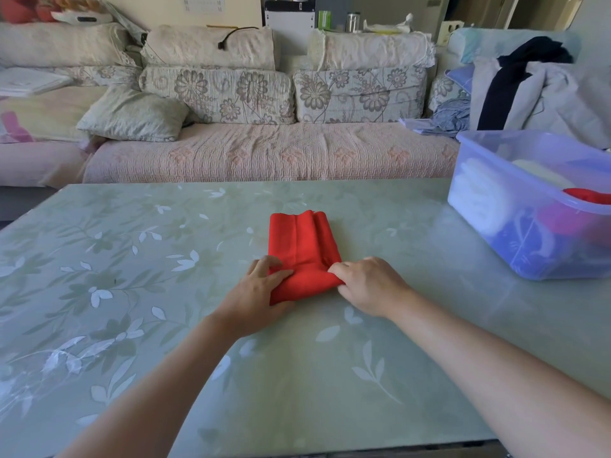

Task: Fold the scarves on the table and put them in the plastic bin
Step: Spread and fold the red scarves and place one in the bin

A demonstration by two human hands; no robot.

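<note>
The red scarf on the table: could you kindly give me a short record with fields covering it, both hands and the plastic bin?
red scarf: folded into a narrow strip, lying on the table, near end turned over into a fold
left hand: holds the fold's left corner, fingers on top
right hand: pinches the fold's right corner
plastic bin: on the table's right side, translucent, no lid on it
bin contents: red cloth, white cloth; something blue shows through the wall
stage: scarf not yet in the bin
</note>
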